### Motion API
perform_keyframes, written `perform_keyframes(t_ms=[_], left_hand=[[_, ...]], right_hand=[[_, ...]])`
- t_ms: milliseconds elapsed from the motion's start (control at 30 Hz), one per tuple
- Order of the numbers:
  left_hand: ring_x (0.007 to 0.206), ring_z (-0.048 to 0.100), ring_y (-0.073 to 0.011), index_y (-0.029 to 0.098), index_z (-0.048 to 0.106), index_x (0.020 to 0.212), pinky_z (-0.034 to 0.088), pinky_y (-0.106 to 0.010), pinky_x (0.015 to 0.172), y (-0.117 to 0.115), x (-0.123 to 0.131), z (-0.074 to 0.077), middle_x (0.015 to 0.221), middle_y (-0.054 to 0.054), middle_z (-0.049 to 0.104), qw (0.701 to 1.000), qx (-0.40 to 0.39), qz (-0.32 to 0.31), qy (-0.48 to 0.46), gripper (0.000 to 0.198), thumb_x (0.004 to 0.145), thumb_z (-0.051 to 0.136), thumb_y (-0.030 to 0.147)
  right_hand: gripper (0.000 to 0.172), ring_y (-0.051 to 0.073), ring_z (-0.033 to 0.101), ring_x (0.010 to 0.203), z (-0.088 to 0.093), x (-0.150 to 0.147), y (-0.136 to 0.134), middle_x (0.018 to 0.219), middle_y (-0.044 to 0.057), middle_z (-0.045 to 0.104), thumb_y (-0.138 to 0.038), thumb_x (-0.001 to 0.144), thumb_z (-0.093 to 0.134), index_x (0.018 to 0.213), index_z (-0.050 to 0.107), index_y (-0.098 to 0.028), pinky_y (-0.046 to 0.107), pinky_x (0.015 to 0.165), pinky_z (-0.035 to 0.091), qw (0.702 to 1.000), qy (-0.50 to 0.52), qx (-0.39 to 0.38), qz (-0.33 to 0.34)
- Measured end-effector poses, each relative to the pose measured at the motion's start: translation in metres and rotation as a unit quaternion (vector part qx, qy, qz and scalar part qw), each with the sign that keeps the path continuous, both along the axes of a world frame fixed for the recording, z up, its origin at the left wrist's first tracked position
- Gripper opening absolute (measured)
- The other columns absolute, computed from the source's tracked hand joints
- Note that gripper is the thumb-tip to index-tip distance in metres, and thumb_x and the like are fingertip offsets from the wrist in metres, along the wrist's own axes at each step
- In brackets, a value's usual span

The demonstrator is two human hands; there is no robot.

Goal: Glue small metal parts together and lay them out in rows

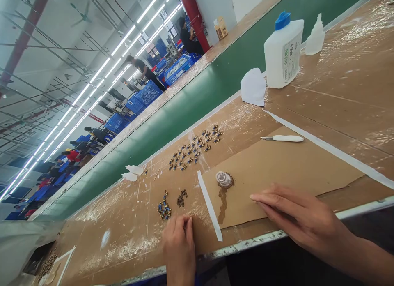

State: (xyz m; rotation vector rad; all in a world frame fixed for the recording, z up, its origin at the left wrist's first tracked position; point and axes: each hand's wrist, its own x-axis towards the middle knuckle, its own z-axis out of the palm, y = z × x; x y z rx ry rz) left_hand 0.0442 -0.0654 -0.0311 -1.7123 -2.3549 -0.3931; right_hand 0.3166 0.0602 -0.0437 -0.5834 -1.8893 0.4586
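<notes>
My left hand (179,243) is at the table's front edge with its fingers curled together; what they hold, if anything, is hidden. Just beyond it lie a heap of small blue-and-gold parts (164,208) and a small pile of brown pieces (182,198). My right hand (297,212) hovers over a brown cardboard sheet (264,167), thumb and fingers pressed together at the tips; anything between them is too small to make out. On the sheet stands a small round cup (224,179) with whitish contents, beside a dark wet streak (222,206).
A white-handled craft knife (287,138) lies on the sheet. Many blue-and-gold parts (197,148) are spread in rows behind. A large white bottle (283,51), a squeeze bottle (315,36), crumpled white paper (253,87) and small bottles (134,169) stand or lie farther off. A green conveyor belt (191,109) runs behind.
</notes>
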Motion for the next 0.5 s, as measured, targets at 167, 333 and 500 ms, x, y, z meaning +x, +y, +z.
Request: perform_keyframes(t_ms=[167,333,500], left_hand=[[0.074,0.062,-0.0229,0.028,0.069,0.084,0.048,-0.039,0.069,-0.004,0.006,0.002,0.078,-0.003,0.068,1.0,0.021,-0.007,0.003,0.021,0.088,0.048,0.033],[0.08,0.064,-0.0259,0.043,0.069,0.092,0.053,-0.043,0.073,-0.017,0.004,0.007,0.086,0.002,0.071,0.997,0.065,0.002,-0.033,0.021,0.083,0.053,0.032],[0.079,0.064,-0.0261,0.054,0.064,0.101,0.055,-0.044,0.07,-0.025,0.009,0.005,0.082,0.006,0.071,0.995,0.084,0.02,-0.042,0.031,0.081,0.057,0.032]], right_hand=[[0.029,0.011,0.065,0.078,-0.002,0.0,0.0,0.086,0.001,0.068,-0.007,0.087,0.052,0.111,0.058,-0.021,0.022,0.076,0.052,1.0,-0.002,-0.007,0.004],[0.029,0.012,0.066,0.076,0.0,-0.001,0.0,0.085,-0.001,0.069,-0.01,0.087,0.053,0.111,0.059,-0.024,0.022,0.075,0.053,1.0,-0.006,0.0,-0.012],[0.027,0.013,0.067,0.075,0.003,-0.001,0.001,0.085,0.0,0.069,-0.012,0.087,0.053,0.11,0.059,-0.024,0.021,0.073,0.054,0.999,-0.021,0.023,-0.022]])
